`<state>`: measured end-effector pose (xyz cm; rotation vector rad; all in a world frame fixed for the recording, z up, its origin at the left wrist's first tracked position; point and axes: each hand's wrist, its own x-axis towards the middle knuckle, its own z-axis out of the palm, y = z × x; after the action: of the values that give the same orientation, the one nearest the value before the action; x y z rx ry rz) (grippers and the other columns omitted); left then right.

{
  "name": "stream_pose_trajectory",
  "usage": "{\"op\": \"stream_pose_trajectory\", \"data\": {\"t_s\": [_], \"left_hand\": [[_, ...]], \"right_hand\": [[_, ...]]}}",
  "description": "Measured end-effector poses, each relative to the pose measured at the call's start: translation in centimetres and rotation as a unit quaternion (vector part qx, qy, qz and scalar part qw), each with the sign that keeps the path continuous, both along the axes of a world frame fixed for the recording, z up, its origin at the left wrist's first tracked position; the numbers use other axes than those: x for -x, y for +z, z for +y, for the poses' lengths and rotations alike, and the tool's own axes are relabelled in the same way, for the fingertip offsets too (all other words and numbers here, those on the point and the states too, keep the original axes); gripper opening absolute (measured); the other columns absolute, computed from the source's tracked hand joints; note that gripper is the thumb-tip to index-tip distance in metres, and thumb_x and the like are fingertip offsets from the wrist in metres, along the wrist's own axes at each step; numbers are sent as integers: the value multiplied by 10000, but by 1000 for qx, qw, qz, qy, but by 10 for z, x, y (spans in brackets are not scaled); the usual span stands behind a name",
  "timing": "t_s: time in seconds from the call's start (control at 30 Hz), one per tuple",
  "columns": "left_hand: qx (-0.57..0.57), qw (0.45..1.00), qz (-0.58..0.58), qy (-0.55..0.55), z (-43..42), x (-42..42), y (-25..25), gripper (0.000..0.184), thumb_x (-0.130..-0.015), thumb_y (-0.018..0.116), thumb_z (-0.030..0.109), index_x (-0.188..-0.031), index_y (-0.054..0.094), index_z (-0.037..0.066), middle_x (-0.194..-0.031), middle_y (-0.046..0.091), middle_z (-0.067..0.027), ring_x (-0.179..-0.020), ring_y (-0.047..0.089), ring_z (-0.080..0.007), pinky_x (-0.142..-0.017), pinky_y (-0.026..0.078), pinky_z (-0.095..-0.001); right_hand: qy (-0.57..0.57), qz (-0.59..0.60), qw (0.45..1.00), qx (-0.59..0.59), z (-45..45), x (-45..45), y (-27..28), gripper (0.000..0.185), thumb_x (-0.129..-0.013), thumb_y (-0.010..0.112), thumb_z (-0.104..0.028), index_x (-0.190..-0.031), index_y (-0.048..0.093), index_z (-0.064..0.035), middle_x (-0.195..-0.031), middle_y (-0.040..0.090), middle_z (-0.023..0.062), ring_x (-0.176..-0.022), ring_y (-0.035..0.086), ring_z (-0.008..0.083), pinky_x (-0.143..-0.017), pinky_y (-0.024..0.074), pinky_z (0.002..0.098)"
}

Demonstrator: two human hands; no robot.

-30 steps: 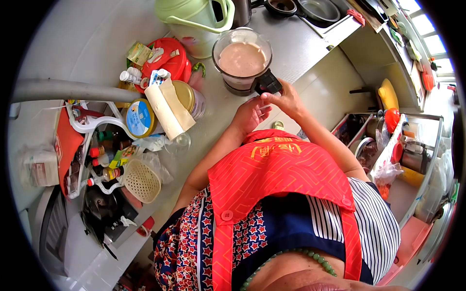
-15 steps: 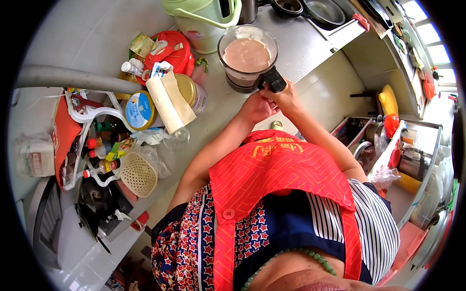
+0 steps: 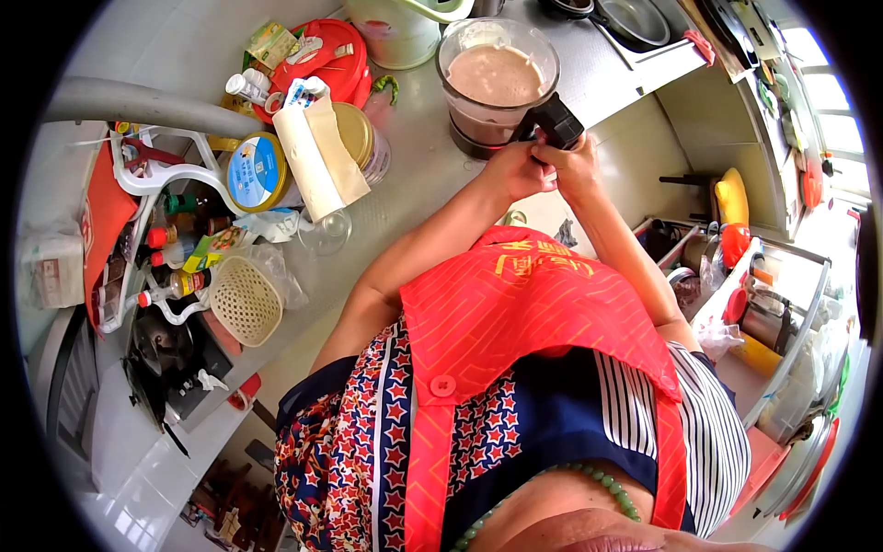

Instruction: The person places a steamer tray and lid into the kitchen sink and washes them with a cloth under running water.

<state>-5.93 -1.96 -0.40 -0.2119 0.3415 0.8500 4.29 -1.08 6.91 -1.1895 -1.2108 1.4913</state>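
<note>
The right hand point(image 3: 578, 167) wraps the black plastic handle point(image 3: 552, 118) of a clear, round jug point(image 3: 478, 118); the left hand point(image 3: 521, 170) is close beside it, fingers bent, its grip impossible to tell. The jug, containing pinkish-brown liquid point(image 3: 497, 75), is near the edge of the grey metal tabletop point(image 3: 418, 120), near a pale green plastic bucket point(image 3: 397, 39).

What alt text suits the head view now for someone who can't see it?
Both hands, left and right, meet at the black handle of a clear jug of pinkish-brown liquid at a kitchen counter. Further left are a tan roll and a basket.
</note>
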Motion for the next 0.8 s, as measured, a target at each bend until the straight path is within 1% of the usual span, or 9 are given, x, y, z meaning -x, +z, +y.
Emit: {"op": "stream_pose_trajectory", "data": {"t_s": [0.1, 0.17, 0.3, 0.37, 0.4, 0.57, 0.6, 0.7, 0.8], "left_hand": [[-5, 998, 66, -10, 5, -4, 6, 198, -886, 449, 190, -1035, 571, 238, -1170, 542, 16, -1111, 478, -158, -981, 294, -554], [1, 998, 61, -13, 11, -8, -2, 186, -886, 451, 191, -1025, 566, 239, -1170, 538, 25, -1108, 476, -154, -983, 286, -555], [-4, 998, 68, -9, 18, -8, 5, 170, -877, 468, 169, -1009, 548, 242, -1164, 531, 40, -1104, 470, -151, -986, 279, -541], [-10, 998, 54, -10, 27, -9, -13, 179, -869, 484, 154, -1013, 542, 243, -1160, 530, 36, -1110, 466, -161, -988, 283, -529], [-16, 999, 46, -12, 32, -9, -13, 184, -866, 492, 146, -1015, 539, 243, -1158, 530, 34, -1114, 463, -166, -988, 285, -523], [-32, 998, 41, 19, 35, -7, -17, 187, -857, 518, 153, -1039, 532, 196, -1165, 529, -26, -1122, 459, -203, -995, 320, -457], [-38, 998, 37, 25, 33, -4, -15, 185, -858, 521, 159, -1041, 532, 184, -1167, 529, -39, -1122, 459, -210, -995, 328, -444], [-22, 998, 44, 26, 25, -1, -7, 197, -852, 531, 171, -1048, 536, 155, -1162, 536, -59, -1118, 468, -227, -988, 347, -429], [-108, 994, 23, 12, 14, 3, -23, 207, -858, 538, 186, -1060, 543, 144, -1145, 552, -52, -1106, 486, -231, -977, 366, -422]], "right_hand": [[-6, -7, 1000, -7, 4, -3, 1, 248, -589, 673, 78, -788, 575, -32, -699, 569, -11, -591, 508, 76, -520, 420, 231], [-5, -22, 1000, -9, 6, -4, 4, 240, -588, 673, 76, -781, 577, -31, -697, 570, -10, -591, 513, 79, -529, 426, 233], [-7, 1, 1000, 2, 20, -12, -11, 214, -594, 664, 67, -768, 584, -29, -701, 573, -7, -594, 520, 86, -541, 435, 236], [-3, -1, 1000, 11, 25, -12, -12, 202, -598, 657, 62, -766, 590, -28, -703, 576, -6, -595, 522, 89, -543, 435, 236], [-4, 7, 1000, 1, 30, -12, -14, 200, -601, 654, 60, -769, 591, -29, -701, 575, -6, -594, 522, 89, -545, 435, 236], [-16, 35, 999, -19, 33, -11, -24, 185, -614, 643, 53, -771, 594, -33, -683, 569, -9, -584, 525, 88, -540, 435, 237], [-6, 24, 1000, -8, 34, -12, -26, 164, -623, 646, 44, -757, 591, -34, -672, 565, -9, -567, 520, 83, -513, 424, 228], [4, -28, 1000, 12, 34, -15, -26, 221, -644, 671, 27, -845, 600, -29, -671, 578, 4, -575, 535, 77, -501, 439, 228], [19, -45, 997, 61, 29, -14, -13, 328, -668, 700, -4, -974, 585, -32, -677, 594, 19, -572, 555, 86, -512, 467, 233]]}}
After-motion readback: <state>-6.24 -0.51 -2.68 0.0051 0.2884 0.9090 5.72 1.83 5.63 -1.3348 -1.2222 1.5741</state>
